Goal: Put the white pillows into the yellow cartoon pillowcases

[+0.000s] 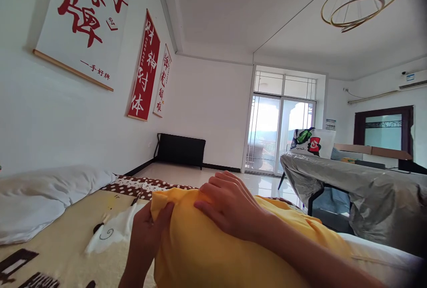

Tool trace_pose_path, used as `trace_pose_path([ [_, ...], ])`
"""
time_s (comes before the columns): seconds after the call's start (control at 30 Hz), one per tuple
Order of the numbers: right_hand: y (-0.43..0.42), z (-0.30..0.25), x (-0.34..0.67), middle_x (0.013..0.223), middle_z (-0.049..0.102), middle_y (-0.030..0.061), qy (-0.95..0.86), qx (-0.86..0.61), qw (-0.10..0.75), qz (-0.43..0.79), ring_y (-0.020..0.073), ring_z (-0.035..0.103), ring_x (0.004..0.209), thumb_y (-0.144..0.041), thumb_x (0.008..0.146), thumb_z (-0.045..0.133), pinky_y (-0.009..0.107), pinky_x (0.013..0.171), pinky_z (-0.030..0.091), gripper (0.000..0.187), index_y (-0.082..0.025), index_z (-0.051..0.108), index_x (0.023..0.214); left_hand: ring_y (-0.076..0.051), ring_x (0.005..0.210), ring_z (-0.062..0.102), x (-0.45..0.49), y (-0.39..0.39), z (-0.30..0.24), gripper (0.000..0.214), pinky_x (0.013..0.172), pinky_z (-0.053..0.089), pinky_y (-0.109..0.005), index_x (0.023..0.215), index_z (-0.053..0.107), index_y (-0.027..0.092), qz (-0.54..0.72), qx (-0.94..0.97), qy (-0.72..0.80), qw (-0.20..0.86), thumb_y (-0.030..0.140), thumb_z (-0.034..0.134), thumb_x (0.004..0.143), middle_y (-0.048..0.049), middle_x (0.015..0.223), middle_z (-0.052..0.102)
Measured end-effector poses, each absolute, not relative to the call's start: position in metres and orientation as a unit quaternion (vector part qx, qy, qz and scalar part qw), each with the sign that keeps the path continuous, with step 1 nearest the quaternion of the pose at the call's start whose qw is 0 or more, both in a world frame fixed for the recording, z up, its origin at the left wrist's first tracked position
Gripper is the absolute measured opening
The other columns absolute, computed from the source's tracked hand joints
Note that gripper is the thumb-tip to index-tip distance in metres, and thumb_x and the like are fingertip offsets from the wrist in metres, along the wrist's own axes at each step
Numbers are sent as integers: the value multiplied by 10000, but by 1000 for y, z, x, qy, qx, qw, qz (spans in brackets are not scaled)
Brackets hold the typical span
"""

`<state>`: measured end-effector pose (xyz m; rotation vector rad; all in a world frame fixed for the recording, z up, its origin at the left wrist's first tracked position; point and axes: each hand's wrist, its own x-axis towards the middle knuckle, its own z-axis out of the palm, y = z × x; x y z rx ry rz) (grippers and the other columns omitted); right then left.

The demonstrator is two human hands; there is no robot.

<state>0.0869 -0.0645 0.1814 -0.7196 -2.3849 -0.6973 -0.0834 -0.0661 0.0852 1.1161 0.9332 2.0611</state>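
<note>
A yellow pillowcase (pixel 207 248), bulging as if stuffed, stands across the lower middle. A white, pillow-like end (pixel 380 250) shows beyond its right side. My left hand (pixel 147 230) is closed on the case's upper left corner, thumb on the near face. Over the top edge, my right hand (pixel 230 203) has its fingers bent and its thumb pressed to the near face, gripping the cloth. Its fingertips are partly hidden behind the fold. Beneath lies a beige blanket (pixel 76 208) with a brown polka-dot border and printed figures.
A white pillow (pixel 46 199) lies at the left by the wall. To the right stands a table under a grey plastic cover (pixel 367 190), bearing a printed bag (pixel 312 142) and boxes; a chair (pixel 328 208) is beside it. A black folded item (pixel 182 150) leans at the far wall.
</note>
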Motion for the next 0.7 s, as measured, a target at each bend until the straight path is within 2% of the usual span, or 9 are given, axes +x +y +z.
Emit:
trace_pose_path([
  [0.07,-72,177,74,706,562,13,-897,-276,278,-204,136,462,693,-356,880,502,279,700,319,231,-183,527,727,-175,557,550,-86,-69,86,425,444,402,-225,686,605,138,782,413,364,293,515,752,558,-17,556,587],
  [0.2,-79,169,52,703,556,-5,-902,-312,288,-83,106,453,625,-168,844,471,234,584,285,154,-185,480,691,-194,651,599,-92,-74,85,540,515,476,-238,920,623,133,801,392,352,283,536,739,578,-48,739,656],
  [0.3,-76,164,46,708,570,-11,-900,-317,298,-37,109,454,628,-185,840,477,227,557,261,81,-201,515,770,-195,720,613,-97,-78,86,577,515,469,-214,1048,590,170,800,407,341,279,527,724,615,-54,875,666],
  [0.37,-74,162,48,664,553,-23,-894,-327,304,-30,104,431,602,-235,867,466,227,555,251,109,-212,523,778,-210,747,621,-100,-80,86,582,502,458,-213,1073,581,174,795,409,341,290,525,718,629,-63,903,668],
  [0.43,-71,162,53,584,492,-37,-892,-328,309,-46,96,378,550,-309,909,429,234,552,237,241,-207,496,701,-237,782,628,-102,-81,85,613,515,467,-235,1104,569,173,793,401,324,325,546,700,635,-73,921,675],
  [0.5,-69,162,59,527,427,-42,-896,-306,310,-94,92,313,504,-341,931,388,247,546,217,346,-197,442,622,-264,790,631,-105,-81,84,676,530,482,-275,1115,574,173,784,402,287,376,646,632,636,-82,912,683],
  [0.57,-68,163,65,521,418,-36,-896,-269,314,-163,94,285,491,-306,933,372,259,546,206,357,-192,419,599,-279,790,636,-109,-78,83,735,565,503,-319,1070,612,177,769,411,249,422,765,520,638,-87,886,689],
  [0.63,-66,164,71,548,451,-20,-887,-231,328,-231,102,312,513,-262,930,379,263,562,218,338,-189,427,603,-288,788,639,-112,-72,83,771,615,516,-360,984,653,176,755,421,226,449,830,442,634,-95,847,695],
  [0.7,-65,165,74,582,485,-2,-871,-204,346,-284,112,358,559,-247,936,389,267,594,241,336,-185,445,610,-288,779,638,-113,-62,83,688,663,514,-382,889,674,165,751,438,218,444,785,532,625,-102,795,700],
])
